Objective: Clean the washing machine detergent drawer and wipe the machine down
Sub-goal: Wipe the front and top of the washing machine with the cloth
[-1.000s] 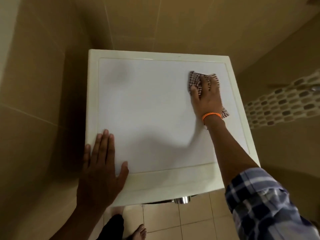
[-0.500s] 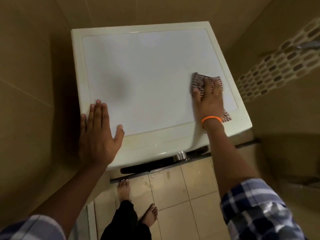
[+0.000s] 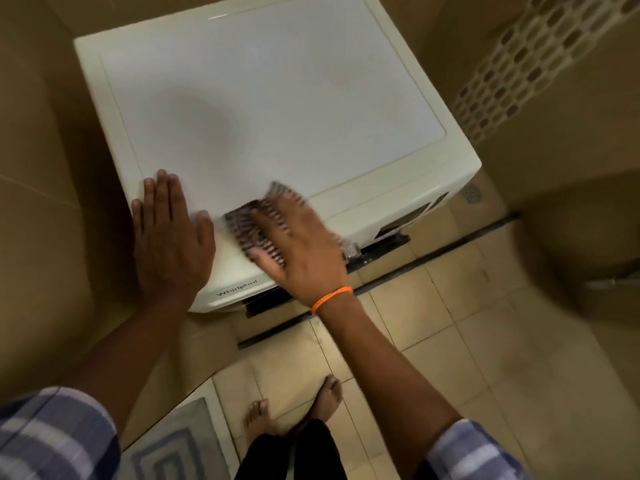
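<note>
The left hand [image 3: 169, 240] lies flat, fingers straight, on the washing machine [image 3: 277, 98] top's front corner at 9 o'clock. Just beside it at 3 o'clock, the right hand [image 3: 298, 251], fingers spread, presses the checked cloth [image 3: 249, 230] against the front edge.

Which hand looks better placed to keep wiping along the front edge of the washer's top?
Probably the right hand: it already presses the checked cloth flat there. The left hand lies flat, clothless, on the washing machine.

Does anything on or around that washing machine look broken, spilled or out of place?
Nothing stands out. The washing machine top looks intact and dry. The right hand presses a checked cloth near its front edge; the left hand rests flat beside it.
</note>
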`<action>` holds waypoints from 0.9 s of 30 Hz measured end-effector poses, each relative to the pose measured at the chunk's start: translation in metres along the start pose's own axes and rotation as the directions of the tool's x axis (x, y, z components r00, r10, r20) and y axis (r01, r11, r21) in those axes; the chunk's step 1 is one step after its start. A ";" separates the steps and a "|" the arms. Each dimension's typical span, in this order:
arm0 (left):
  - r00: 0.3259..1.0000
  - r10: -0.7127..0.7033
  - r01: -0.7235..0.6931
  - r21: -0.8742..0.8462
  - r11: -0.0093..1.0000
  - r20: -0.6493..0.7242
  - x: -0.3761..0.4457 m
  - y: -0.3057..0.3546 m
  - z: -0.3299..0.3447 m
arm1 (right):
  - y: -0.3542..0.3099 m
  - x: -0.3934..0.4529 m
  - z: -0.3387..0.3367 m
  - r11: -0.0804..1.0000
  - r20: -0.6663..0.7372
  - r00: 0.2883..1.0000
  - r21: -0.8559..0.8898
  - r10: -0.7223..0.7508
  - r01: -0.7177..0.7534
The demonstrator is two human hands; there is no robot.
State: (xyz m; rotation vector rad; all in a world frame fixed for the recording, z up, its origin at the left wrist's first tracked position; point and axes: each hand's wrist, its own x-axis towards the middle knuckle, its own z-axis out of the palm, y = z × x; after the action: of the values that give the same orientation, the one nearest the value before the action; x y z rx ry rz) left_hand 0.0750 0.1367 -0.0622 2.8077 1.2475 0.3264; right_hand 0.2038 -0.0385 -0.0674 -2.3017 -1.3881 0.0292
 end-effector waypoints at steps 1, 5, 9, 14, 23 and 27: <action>1.000 -0.005 0.005 -0.008 1.000 -0.006 0.000 -0.001 0.000 | 0.020 -0.001 -0.007 0.999 -0.022 0.998 -0.011 0.052 -0.052; 1.000 -0.009 0.008 -0.047 0.999 -0.021 -0.001 -0.003 0.002 | 0.112 0.001 -0.047 0.886 -0.180 0.869 0.037 0.461 -0.462; 0.999 -0.026 0.023 -0.074 0.997 -0.038 0.000 -0.002 0.002 | 0.154 0.010 -0.059 0.736 -0.283 0.680 0.235 0.677 -0.635; 0.997 -0.023 0.015 -0.109 0.994 -0.070 -0.001 -0.001 0.002 | 0.067 0.026 -0.018 0.406 -0.293 0.285 0.561 0.912 -0.722; 0.981 0.090 -0.117 -0.152 0.982 -0.173 -0.002 -0.006 0.006 | -0.195 -0.011 0.083 0.217 0.005 0.420 0.850 0.908 -0.480; 0.939 0.178 -0.272 -0.315 0.909 -0.295 -0.006 -0.005 -0.001 | -0.227 -0.052 0.093 -0.135 0.273 0.488 0.945 0.829 -0.299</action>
State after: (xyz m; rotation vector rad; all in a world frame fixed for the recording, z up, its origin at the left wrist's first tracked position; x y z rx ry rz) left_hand 0.0671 0.1351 -0.0630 2.6499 0.7874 0.8650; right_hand -0.0339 0.0404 -0.0746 -1.3425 0.2711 0.4963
